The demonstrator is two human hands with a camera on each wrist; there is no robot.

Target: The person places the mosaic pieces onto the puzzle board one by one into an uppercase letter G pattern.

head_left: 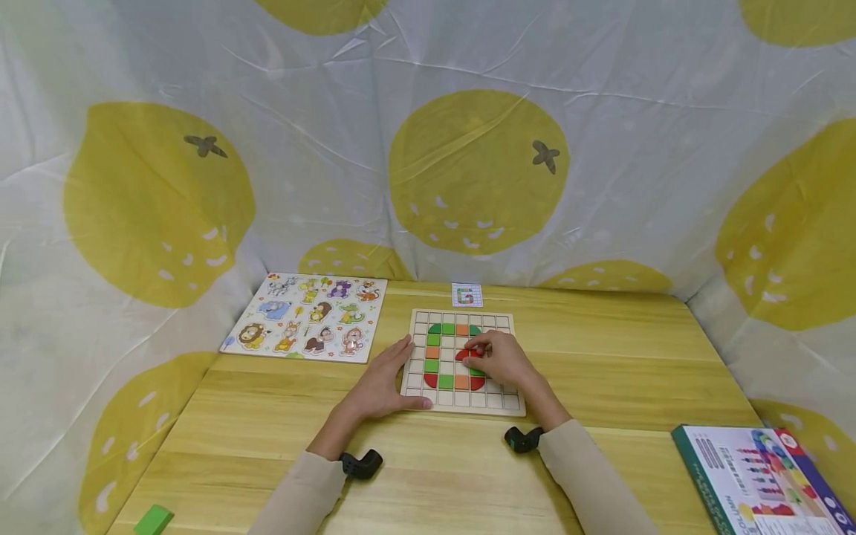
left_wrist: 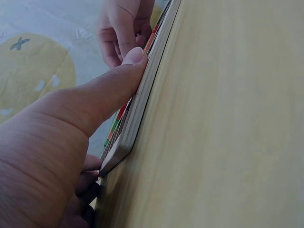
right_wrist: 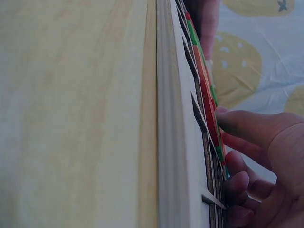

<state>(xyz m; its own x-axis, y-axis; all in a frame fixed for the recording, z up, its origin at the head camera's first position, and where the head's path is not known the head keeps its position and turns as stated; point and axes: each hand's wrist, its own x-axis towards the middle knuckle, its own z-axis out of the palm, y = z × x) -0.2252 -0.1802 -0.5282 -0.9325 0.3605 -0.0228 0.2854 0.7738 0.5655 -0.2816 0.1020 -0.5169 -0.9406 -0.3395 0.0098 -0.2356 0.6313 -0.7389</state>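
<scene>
A square wooden grid board (head_left: 498, 405) lies on the table, with green, orange and red flat blocks set in its cells as a ring with rounded corners. My right hand (head_left: 503, 360) is over the ring's right side and pinches a red block with a curved edge (head_left: 463, 355) between thumb and fingers. Part of that block is hidden by the fingers. My left hand (head_left: 384, 383) braces the board's near left corner, its fingers along the left edge and its thumb (left_wrist: 107, 90) on the front edge. In the right wrist view a red corner block (right_wrist: 207, 109) shows near the right thumb.
Behind the board lies a small pattern card (head_left: 467, 295) with a similar coloured figure. An animal puzzle board (head_left: 304, 318) is at the back left. A green block (head_left: 154, 519) lies near left, and a toy box (head_left: 762, 479) near right. Lemon-print cloth (head_left: 321, 171) surrounds the table.
</scene>
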